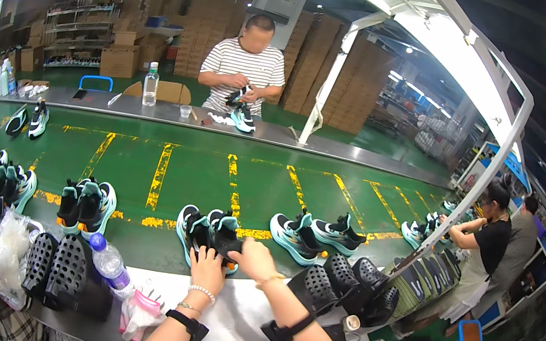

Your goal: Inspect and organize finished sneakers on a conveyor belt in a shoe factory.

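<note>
Lower centre: a pair of black, pale-blue-soled lace-up sneakers (pixel 199 232) on the green, yellow-marked belt (pixel 197 175). Left hand (pixel 206 270): fingers spread over them. Right hand (pixel 257 263): curled at the right shoe, pinch unclear. Step: likely handling the pair; next calls for steadying it.

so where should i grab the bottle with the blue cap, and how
Probably grasp the bottle around its middle, coming from its right with the left hand: its body is round and slanted, and a black perforated piece crowds its left.
</note>
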`<state>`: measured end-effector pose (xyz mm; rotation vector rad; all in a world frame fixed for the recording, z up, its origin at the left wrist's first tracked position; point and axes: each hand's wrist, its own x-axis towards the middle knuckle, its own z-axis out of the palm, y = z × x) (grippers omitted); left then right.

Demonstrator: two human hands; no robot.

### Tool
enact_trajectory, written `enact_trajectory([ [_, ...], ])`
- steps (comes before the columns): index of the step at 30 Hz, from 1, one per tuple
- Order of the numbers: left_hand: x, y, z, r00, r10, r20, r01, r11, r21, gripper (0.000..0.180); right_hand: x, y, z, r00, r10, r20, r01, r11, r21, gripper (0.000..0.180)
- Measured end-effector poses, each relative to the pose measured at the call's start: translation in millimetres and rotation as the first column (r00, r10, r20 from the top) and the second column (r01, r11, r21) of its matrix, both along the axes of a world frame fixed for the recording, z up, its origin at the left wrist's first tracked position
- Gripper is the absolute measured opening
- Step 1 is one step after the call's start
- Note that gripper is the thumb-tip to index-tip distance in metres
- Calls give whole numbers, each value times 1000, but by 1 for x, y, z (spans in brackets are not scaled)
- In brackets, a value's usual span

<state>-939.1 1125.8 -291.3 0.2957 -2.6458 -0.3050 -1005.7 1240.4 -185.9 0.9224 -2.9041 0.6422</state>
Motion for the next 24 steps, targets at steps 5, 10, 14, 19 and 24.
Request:
enact_trajectory([
  [5, -6, -3, -6, 983, 17, -184, -7, 999, 50, 35, -26, -54, -20, 982, -90, -167, 106, 990, 89, 31],
  [10, -4, -18, -20, 991, 108, -73, -94, 981, 169, 29, -42, -109, -70, 976, -120, -182, 149, 976, 158, 18],
  [14, -13, 1, -24, 996, 79, -37, -72, 985, 157, 38, -69, -111, -104, 961, -276, -10, 276, 959, 59, 19],
  [19, -3, 10, 0, 994, 98, -48, -96, 994, 57, 32, -80, -124, -119, 964, -236, 121, 234, 972, 26, 22],
  [24, 2, 40, 16, 999, 15, 41, -8, 989, -149, 48, -93, -63, -127, 978, -65, 198, 64, 998, 11, 24],
])
